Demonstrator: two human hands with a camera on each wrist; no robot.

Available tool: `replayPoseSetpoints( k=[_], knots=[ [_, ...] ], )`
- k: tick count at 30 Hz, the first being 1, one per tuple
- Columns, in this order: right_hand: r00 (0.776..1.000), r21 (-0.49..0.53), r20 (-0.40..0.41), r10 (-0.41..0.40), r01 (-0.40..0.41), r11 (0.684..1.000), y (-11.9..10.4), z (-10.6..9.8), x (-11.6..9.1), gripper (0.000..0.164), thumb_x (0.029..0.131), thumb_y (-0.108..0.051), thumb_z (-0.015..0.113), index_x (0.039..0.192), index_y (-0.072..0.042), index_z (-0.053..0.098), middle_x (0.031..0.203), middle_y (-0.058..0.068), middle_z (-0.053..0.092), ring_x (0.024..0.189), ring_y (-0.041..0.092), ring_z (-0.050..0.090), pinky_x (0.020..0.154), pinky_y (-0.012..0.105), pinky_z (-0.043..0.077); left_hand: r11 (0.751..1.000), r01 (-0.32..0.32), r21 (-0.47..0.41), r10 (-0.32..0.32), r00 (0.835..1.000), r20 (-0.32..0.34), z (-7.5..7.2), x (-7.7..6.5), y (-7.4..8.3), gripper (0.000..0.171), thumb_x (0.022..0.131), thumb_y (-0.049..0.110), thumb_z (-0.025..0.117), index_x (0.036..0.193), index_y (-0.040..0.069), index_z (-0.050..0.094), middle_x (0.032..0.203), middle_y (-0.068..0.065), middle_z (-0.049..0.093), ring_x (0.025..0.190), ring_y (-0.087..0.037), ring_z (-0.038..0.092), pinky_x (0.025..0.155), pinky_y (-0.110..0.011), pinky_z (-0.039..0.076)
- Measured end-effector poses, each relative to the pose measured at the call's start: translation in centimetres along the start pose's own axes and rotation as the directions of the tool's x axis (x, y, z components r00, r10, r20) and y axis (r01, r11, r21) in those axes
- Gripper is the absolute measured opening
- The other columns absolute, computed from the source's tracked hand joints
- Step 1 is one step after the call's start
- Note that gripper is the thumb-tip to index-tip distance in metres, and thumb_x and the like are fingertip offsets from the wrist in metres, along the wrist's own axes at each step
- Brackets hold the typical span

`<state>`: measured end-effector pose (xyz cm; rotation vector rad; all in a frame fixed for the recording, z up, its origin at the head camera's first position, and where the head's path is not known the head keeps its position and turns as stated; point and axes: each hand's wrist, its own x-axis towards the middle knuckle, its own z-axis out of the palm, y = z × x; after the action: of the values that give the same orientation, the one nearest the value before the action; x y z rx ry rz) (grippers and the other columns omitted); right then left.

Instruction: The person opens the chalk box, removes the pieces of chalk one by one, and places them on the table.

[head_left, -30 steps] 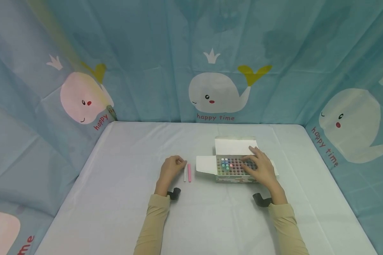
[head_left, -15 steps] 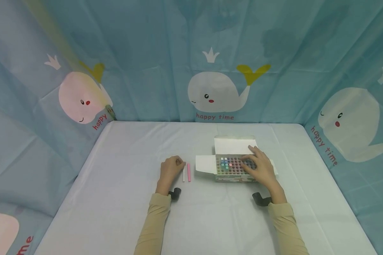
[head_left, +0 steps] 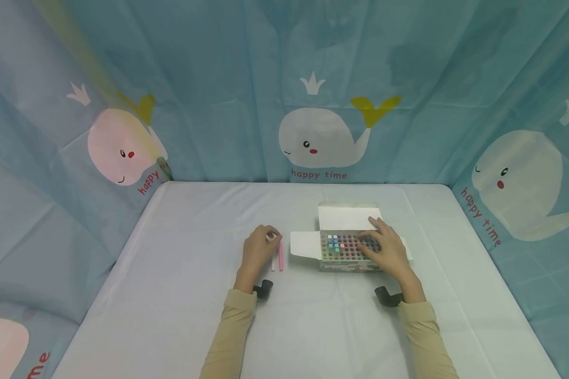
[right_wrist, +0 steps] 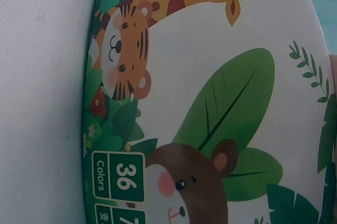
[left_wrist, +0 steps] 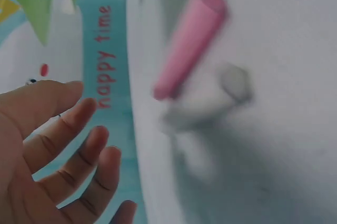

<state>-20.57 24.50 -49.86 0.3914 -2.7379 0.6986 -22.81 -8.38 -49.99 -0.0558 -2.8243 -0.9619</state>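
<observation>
My left hand (head_left: 261,248) hovers over two slim markers lying side by side on the table, one white (head_left: 273,263) and one pink (head_left: 281,258). In the left wrist view its fingers (left_wrist: 97,145) are loosely bent, thumb and forefinger near each other, with no object seen between them. The same pink marker (left_wrist: 192,45) and blurred white marker (left_wrist: 208,100) appear there, apart from the fingers. My right hand (head_left: 386,250) rests over the right part of an open marker box (head_left: 348,266), thumb and forefinger spread above its rows of round holes. Some holes show coloured marker ends; the hand covers others.
The box's white left flap (head_left: 305,245) and back lid (head_left: 348,217) stand folded out. Its front, printed with animals and "36 Colors", fills the right wrist view. A white cloth covers the table (head_left: 194,221); a whale-print curtain (head_left: 218,131) hangs around it.
My left hand has shifted slightly forward and to the right, over the markers' far ends. My right hand and the box have stayed in place.
</observation>
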Motion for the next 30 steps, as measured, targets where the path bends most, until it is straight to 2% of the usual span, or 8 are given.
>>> replayPoseSetpoints(
  k=[7,11,17,21,24,28,30],
  knots=[
    [1.000,0.009,-0.003,-0.010,0.010,1.000,0.1,0.0,0.0,0.026,0.076,-0.041,0.063,0.094,-0.023,0.061,0.136,0.011,0.035,0.127,0.035,0.025,0.097,0.055,0.019,0.986,-0.146,-0.074,0.141,0.988,-0.063,-0.4,-0.6,2.9,0.011,0.080,0.028,0.060,0.089,0.021,0.064,0.084,0.005,0.058,0.076,-0.014,0.055,0.068,-0.031,0.039],
    [1.000,0.019,0.002,-0.006,0.006,1.000,0.0,0.0,-0.1,0.025,0.076,-0.040,0.063,0.094,-0.023,0.061,0.136,0.011,0.034,0.127,0.035,0.024,0.098,0.055,0.019,0.976,-0.205,-0.074,0.199,0.977,-0.078,-0.4,-0.8,5.0,0.009,0.080,0.027,0.060,0.087,0.022,0.064,0.085,0.008,0.058,0.077,-0.013,0.055,0.070,-0.031,0.039],
    [1.000,0.022,0.002,0.001,-0.001,1.000,0.0,0.0,-0.2,0.024,0.076,-0.039,0.064,0.094,-0.023,0.061,0.136,0.012,0.034,0.126,0.035,0.025,0.098,0.055,0.019,0.952,-0.305,-0.031,0.303,0.952,-0.051,-0.1,-0.9,7.4,0.010,0.080,0.027,0.060,0.087,0.021,0.064,0.085,0.008,0.059,0.077,-0.012,0.056,0.070,-0.029,0.041],
    [1.000,0.027,0.000,-0.004,0.004,1.000,0.0,0.1,-0.2,0.023,0.075,-0.038,0.065,0.093,-0.024,0.061,0.136,0.012,0.034,0.127,0.035,0.025,0.098,0.055,0.019,0.940,-0.341,0.010,0.341,0.940,-0.012,0.4,-1.0,8.5,0.011,0.080,0.029,0.061,0.087,0.022,0.064,0.085,0.008,0.059,0.077,-0.010,0.055,0.069,-0.028,0.040],
    [1.000,0.022,-0.010,-0.014,0.014,1.000,0.1,0.2,-0.1,0.024,0.075,-0.037,0.065,0.093,-0.023,0.061,0.136,0.012,0.035,0.126,0.035,0.026,0.097,0.056,0.020,0.921,-0.387,0.033,0.387,0.922,0.008,0.9,-1.2,9.2,0.011,0.079,0.029,0.061,0.088,0.023,0.065,0.084,0.007,0.059,0.075,-0.009,0.052,0.067,-0.027,0.039],
    [1.000,0.016,-0.022,-0.022,0.023,1.000,0.3,0.2,-0.1,0.024,0.074,-0.037,0.066,0.094,-0.023,0.061,0.135,0.013,0.036,0.126,0.036,0.026,0.096,0.056,0.021,0.875,-0.473,0.099,0.473,0.881,0.026,1.9,-1.5,10.0,0.012,0.080,0.030,0.061,0.087,0.022,0.065,0.082,0.005,0.059,0.069,-0.009,0.049,0.063,-0.024,0.038],
    [0.999,0.015,-0.022,-0.024,0.024,1.000,0.3,0.2,-0.2,0.025,0.074,-0.037,0.066,0.094,-0.023,0.061,0.135,0.013,0.036,0.126,0.035,0.026,0.096,0.056,0.021,0.859,-0.495,0.131,0.494,0.869,0.040,2.5,-1.7,10.3,0.014,0.079,0.033,0.061,0.088,0.022,0.065,0.082,0.005,0.058,0.068,-0.008,0.047,0.063,-0.024,0.038]
  ],
)
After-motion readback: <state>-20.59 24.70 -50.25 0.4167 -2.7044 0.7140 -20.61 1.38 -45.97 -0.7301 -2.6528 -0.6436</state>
